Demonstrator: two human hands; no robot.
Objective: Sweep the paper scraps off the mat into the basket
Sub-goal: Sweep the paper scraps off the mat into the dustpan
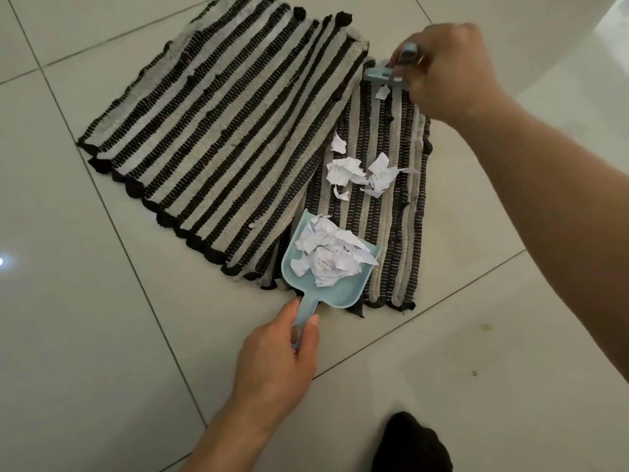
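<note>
Evidently feather-light, crumpled paper scraps point(360, 173) scatter easily beyond the dustpan point(328, 267); left hand point(275, 359) clasps its handle, right hand point(452, 69) grips the brush point(384, 74).

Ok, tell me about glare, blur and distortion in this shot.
Head view: dim, even light; a small glare spot on the floor tile at the left edge; wide-angle bending of grout lines; right hand and brush slightly blurred; dustpan scraps sharp.
</note>
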